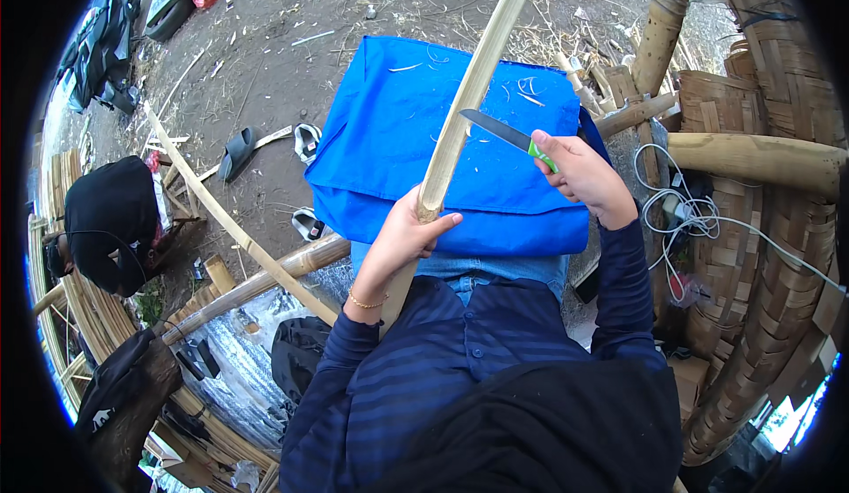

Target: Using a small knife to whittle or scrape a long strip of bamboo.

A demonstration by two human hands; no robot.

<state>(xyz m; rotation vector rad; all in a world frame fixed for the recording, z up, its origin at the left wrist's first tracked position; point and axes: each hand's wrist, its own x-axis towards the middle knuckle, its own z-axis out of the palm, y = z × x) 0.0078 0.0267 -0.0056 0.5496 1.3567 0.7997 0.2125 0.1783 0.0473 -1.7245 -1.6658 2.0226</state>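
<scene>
Near the centre of the view, the left hand (416,232) is clamped around a long pale bamboo strip (473,95), its thumb pointing toward 3 o'clock. The strip runs from between 12 and 1 o'clock down past the wrist toward 7 o'clock, over a blue cloth (380,130) spread across the lap (a few thin curled shavings (528,86) lie on it). The right hand (575,175), apart from the left, is closed on the green handle of a knife (506,130) between 1 and 2 o'clock. The blade points toward 10 o'clock, its tip overlapping the strip; whether it touches, I cannot tell. A second long strip (232,214) slants from 10 o'clock to between 7 and 8. A dark sandal (236,154) lies toward 10 o'clock, and another person (110,219) in black bends over at 9. At 3 o'clock, a pale coiled cable (685,214) hangs before woven bamboo (730,254).
</scene>
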